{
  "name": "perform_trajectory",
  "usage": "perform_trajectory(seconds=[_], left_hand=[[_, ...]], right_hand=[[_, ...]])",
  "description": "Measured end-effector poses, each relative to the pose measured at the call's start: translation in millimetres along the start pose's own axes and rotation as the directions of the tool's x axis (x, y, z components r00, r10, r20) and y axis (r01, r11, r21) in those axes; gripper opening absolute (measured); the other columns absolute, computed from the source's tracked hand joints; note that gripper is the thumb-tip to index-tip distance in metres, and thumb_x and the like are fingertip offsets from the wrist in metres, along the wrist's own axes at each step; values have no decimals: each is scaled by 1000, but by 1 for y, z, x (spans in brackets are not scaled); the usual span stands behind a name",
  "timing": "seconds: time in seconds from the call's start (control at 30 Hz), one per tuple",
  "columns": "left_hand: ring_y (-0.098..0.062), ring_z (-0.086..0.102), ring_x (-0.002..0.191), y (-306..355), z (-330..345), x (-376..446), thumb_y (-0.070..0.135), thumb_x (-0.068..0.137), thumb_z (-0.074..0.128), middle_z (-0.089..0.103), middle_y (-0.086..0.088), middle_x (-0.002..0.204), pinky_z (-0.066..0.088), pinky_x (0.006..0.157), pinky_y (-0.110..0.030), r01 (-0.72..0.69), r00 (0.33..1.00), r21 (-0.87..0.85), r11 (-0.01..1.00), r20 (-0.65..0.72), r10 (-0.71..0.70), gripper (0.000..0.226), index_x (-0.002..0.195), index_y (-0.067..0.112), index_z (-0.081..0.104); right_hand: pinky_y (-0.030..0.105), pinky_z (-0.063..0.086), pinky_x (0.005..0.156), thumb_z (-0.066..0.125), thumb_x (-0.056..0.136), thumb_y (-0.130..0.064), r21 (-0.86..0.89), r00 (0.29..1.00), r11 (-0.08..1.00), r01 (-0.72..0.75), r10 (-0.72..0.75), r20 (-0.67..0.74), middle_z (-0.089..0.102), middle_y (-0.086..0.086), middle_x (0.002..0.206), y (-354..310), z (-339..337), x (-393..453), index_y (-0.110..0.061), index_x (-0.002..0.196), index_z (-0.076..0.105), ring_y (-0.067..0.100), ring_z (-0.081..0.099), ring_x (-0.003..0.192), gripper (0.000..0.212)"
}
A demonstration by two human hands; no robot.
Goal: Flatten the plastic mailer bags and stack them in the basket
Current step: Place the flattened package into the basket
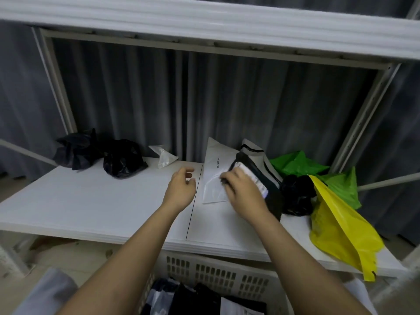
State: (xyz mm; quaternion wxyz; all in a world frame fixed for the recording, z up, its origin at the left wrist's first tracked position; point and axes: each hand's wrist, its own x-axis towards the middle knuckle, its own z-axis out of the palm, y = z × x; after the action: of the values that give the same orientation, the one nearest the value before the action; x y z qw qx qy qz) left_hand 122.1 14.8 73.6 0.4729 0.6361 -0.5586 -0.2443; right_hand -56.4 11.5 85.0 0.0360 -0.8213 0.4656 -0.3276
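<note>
Already some bags [204, 298] in basket [218, 276] below hands — right [243, 189] gripping black mailer [256, 178], left [181, 189] loose, empty; several left beyond.

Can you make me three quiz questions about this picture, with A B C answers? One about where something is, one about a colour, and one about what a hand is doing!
1. Where is the basket?
A. On top of the table
B. Below the table's front edge
C. On the high shelf

2. What colour is the bag hanging over the table's right front edge?
A. Yellow
B. Red
C. Blue

3. What is the left hand doing?
A. Gripping a black bag
B. Pressing on the white mailer
C. Holding nothing, fingers loosely curled

Answers:
1 B: the basket's slotted wall shows under the white table, nearer the person.
2 A: that bag is bright yellow, beside the green bags.
3 C: the left hand hovers over bare table, while the right hand grips the black mailer with a label lying on the white mailer.
</note>
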Motion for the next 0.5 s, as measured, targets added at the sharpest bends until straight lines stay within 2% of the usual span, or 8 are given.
perform_trajectory(seconds=[0.03,0.07,0.1,0.13,0.23,0.33,0.5], left_hand=[[-14,52,100,-5,1,-3,14,97,43,50,-3,129,45,91,-31,8,1000,9,1000,11,-8,31,127,20,49],[-15,52,100,-11,2,-5,14,97,43,51,-3,129,45,91,-32,17,1000,15,1000,22,-17,30,126,20,49],[-15,52,100,-18,3,-8,14,97,43,50,-4,129,45,91,-32,26,999,24,999,35,-26,30,126,19,49],[-15,52,99,-25,4,-11,13,97,43,50,-5,129,45,91,-32,36,998,40,999,53,-38,30,126,19,49],[-16,53,100,-47,10,-15,13,97,43,49,-5,128,45,88,-31,58,991,93,994,118,-69,31,127,18,50],[-20,53,108,-66,24,-14,15,97,43,48,-6,130,44,91,-32,65,976,163,985,195,-96,31,127,18,50],[-28,48,119,-89,66,-6,19,97,44,46,-11,134,40,98,-34,47,942,288,956,305,-139,36,133,16,47]], right_hand=[[30,43,96,48,97,-15,67,981,997,-35,21,194,52,-1,130,2,15,-6,-21,131,52,16,51,115,35],[31,37,106,46,98,-14,130,931,987,-100,47,362,46,-3,142,5,30,-12,-26,140,44,16,45,126,44],[30,30,112,46,97,-13,168,877,971,-168,69,476,38,-5,149,8,44,-21,-30,146,35,16,37,135,53],[27,25,114,46,97,-12,187,842,956,-225,94,530,33,-5,153,12,58,-31,-32,148,29,16,31,139,58],[20,22,111,49,97,-13,188,870,939,-288,174,462,35,-1,150,29,85,-58,-22,147,34,18,31,139,53],[28,27,111,50,95,-11,129,910,942,-308,253,327,41,4,143,50,96,-72,-15,138,48,22,34,135,43],[41,22,115,59,89,-16,-31,911,915,-402,404,89,36,12,147,88,95,-71,-14,133,54,30,25,138,44]])
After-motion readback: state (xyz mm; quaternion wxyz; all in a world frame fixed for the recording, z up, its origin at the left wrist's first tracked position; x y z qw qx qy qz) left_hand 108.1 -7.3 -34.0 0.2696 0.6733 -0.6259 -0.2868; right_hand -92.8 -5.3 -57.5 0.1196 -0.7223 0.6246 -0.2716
